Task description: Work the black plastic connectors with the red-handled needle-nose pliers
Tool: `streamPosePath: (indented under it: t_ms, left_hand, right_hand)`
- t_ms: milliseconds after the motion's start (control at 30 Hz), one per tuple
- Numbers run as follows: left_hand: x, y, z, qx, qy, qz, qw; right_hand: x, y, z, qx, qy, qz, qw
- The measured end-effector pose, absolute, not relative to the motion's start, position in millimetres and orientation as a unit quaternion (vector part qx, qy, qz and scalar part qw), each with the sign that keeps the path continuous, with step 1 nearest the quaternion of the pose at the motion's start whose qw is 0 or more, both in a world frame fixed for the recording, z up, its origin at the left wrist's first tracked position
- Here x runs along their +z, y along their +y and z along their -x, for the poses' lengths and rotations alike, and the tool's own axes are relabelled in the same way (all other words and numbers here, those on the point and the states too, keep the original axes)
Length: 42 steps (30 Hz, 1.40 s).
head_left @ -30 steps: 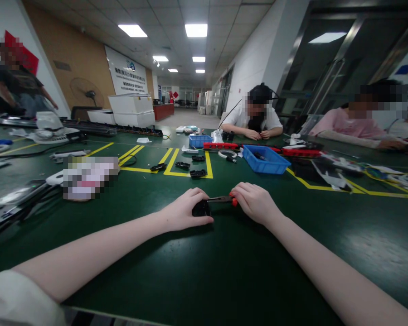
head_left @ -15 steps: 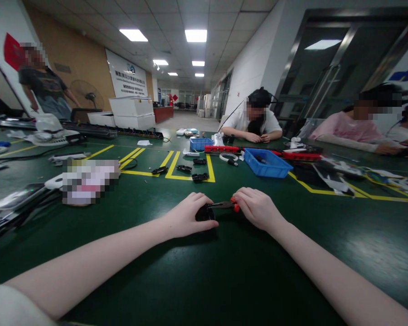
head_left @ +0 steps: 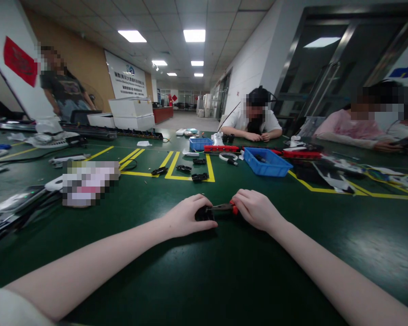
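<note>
In the middle of the head view my left hand [head_left: 190,216] grips a small black part [head_left: 204,214] between thumb and fingers, low over the green tabletop [head_left: 224,280]. My right hand [head_left: 256,209] is closed round the red handles of long-nosed pliers [head_left: 224,207]. The jaws point left and their tips meet the upper edge of the black part. What exactly the tips pinch is too small to make out. Beyond my hands, several similar black parts [head_left: 200,177] lie in and beside a yellow-taped rectangle.
A blue bin [head_left: 268,162] with dark pieces stands behind my right hand, a smaller blue bin [head_left: 200,144] farther back. A red strip [head_left: 221,149] and a white cable [head_left: 227,157] lie nearby. Power strips and cables [head_left: 20,199] are at left. Co-workers sit across and at right.
My hands stay in nearly the same place, the pliers still at the black part. In the background at left, a standing person has moved to the right.
</note>
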<state>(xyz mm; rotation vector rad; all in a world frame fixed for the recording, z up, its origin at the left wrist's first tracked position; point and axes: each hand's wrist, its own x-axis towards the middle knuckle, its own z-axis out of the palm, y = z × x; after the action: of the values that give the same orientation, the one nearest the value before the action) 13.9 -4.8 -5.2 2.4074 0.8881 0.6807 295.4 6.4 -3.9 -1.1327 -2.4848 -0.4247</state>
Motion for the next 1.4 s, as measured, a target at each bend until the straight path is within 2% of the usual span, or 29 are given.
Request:
streamPosePath:
  t_ms: [300, 600, 933, 1400]
  left_hand:
    - [-10.0, -3.7, -14.0, 0.233, 0.312, -0.903, 0.181]
    - [-8.0, -5.4, -9.7, 0.219, 0.311, -0.897, 0.225]
    - [-9.9, 0.8, -3.8, 0.236, 0.272, -0.908, 0.216]
    - [-5.3, 5.8, -2.2, 0.229, 0.294, -0.904, 0.211]
  right_hand:
    - [-3.3, 9.5, -294.7, -0.132, -0.887, 0.408, 0.170]
    - [-1.8, 7.7, -294.4, -0.130, -0.886, 0.413, 0.164]
    - [-2.8, 8.2, -294.7, -0.134, -0.883, 0.415, 0.173]
    - [-3.5, 4.7, -290.4, -0.114, -0.875, 0.434, 0.182]
